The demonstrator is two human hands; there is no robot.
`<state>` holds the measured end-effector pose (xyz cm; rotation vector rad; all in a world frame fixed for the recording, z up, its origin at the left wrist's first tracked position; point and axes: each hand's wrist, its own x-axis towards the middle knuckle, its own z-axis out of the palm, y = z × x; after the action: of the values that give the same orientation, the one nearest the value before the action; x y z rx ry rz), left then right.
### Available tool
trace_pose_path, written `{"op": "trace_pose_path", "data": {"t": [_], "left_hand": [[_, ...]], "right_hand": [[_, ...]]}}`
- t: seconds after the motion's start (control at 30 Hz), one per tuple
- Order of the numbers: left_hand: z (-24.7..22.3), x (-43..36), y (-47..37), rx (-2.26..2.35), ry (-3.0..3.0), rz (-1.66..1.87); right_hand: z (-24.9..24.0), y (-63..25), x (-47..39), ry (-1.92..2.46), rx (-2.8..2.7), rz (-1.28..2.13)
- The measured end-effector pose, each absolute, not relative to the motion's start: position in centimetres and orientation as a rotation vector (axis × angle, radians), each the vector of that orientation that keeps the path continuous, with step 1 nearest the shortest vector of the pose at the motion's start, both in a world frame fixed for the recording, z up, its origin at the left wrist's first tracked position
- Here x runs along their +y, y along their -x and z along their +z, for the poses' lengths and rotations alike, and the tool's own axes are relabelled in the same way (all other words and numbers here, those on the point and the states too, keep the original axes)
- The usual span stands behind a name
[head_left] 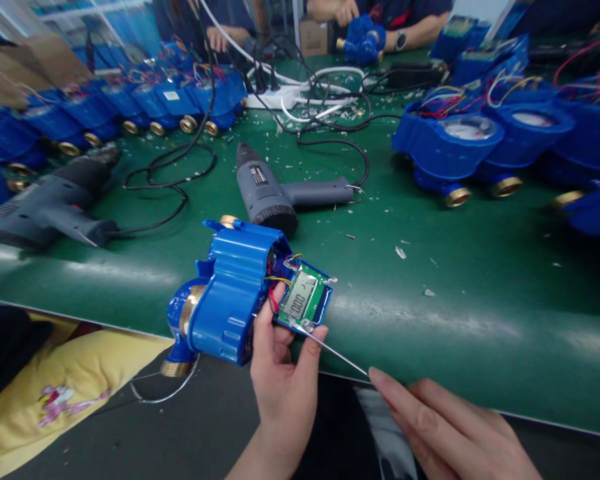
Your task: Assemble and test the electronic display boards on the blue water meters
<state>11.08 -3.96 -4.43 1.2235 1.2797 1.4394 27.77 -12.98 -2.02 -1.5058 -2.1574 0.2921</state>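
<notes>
The green circuit board with a grey digital display (303, 297) sits tilted in its blue plastic tray (322, 312), its digits lit, coloured wires joining it to the blue plastic-cased meter with brass fittings (230, 287), lying sideways over the worktop's (430, 360) near edge.

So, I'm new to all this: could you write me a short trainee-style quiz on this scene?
1. What is in the right hand? A) a brass fitting B) a thin metal rod C) a white cable
2. True or false: the gray gun-shaped tool just beyond the open meter lies on the green table.
3. Which hand supports the circuit board?

Key: 1 B; 2 true; 3 left hand.
</notes>
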Motion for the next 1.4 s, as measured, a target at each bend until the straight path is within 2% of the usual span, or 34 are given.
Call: {"op": "trace_pose_path", "data": {"t": [0.27, 0.5, 0.67, 0.77, 0.93, 1.07, 1.23, 1.4], "left_hand": [[-4.0, -4.1, -11.2, 1.296, -1.194, 1.426], [-3.9, -4.1, -11.1, 1.303, -1.181, 1.416], [-4.2, -4.2, -11.0, 1.303, -1.177, 1.406], [-4.4, -4.2, -10.9, 1.315, -1.14, 1.394], [-4.7, -4.0, -10.8, 1.356, -1.214, 1.455], [-5.0, -3.9, -10.4, 1.415, -1.319, 1.391], [-5.2, -3.7, -10.0, 1.438, -1.382, 1.354], [-5.2, -3.8, -10.1, 1.407, -1.265, 1.351]], "right_hand": [[-3.9, -26.4, -12.7, 1.403, -1.967, 0.335], [-2.4, -26.3, -11.6, 1.498, -1.679, 0.455], [-0.1, -25.2, -8.2, 1.539, -1.463, 0.679], [0.8, -24.5, -5.1, 1.421, -1.615, 0.652], [1.4, -24.6, -0.9, 1.031, -2.246, 0.426], [2.5, -24.7, 0.6, 0.908, -2.625, 0.385], [3.6, -24.2, 1.1, 0.917, -2.811, 0.264], [2.6, -24.0, 1.1, 0.895, -2.733, 0.223]]}}
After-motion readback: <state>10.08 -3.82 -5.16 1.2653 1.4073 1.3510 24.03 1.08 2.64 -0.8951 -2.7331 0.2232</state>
